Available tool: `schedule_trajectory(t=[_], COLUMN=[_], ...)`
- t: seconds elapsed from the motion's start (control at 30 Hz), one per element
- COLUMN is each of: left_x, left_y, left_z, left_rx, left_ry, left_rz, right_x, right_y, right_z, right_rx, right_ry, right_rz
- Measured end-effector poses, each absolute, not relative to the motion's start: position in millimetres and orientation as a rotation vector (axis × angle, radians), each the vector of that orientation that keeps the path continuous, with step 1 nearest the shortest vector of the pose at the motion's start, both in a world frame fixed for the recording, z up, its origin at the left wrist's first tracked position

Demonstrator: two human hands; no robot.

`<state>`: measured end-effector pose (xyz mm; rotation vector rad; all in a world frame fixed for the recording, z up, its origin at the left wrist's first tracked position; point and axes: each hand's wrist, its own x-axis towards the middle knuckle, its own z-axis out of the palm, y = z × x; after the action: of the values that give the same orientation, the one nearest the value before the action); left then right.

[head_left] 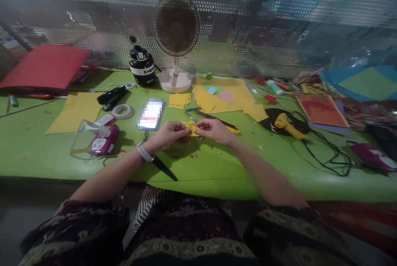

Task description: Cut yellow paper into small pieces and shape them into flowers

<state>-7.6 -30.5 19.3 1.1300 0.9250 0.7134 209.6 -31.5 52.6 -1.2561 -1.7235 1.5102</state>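
Over the middle of the green table point(223, 171), a small piece of yellow paper point(194, 130) is pinched between my two hands. My left hand point(172, 133), with a white watch on its wrist, grips its left side between thumb and fingers. The right side is held by my right hand point(214, 130) in the same way. Just beyond my hands lie scissors point(190, 116), a blue pen-like tool point(192, 109) and a dark, long blade-like tool point(214, 119). A phone point(151, 114) with a lit screen lies left of them. Under my left wrist is a dark pointed strip point(165, 168).
A fan point(176, 30) and a black bottle point(142, 67) stand at the back. Yellow paper sheets point(238, 88) lie behind my hands. Leftward are a tape roll point(122, 111), a stapler point(112, 97) and a purple power strip point(104, 142). A yellow glue gun point(288, 125) with a looping cord lies rightward.
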Motion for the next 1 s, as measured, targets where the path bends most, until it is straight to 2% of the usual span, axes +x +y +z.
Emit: schedule_trajectory(t=[0.43,1.0], left_x=[-6,-11], left_y=[-32,-24], left_z=[25,30], left_rx=[1.113,1.035], left_ry=[0.914,0.868], left_rz=[0.699,0.720], right_x=[207,217], right_y=[-31,-20], right_z=[52,54], right_rx=[-1.184,-1.296], right_ry=[-1.719,-1.602], right_rz=[1.589,1.635])
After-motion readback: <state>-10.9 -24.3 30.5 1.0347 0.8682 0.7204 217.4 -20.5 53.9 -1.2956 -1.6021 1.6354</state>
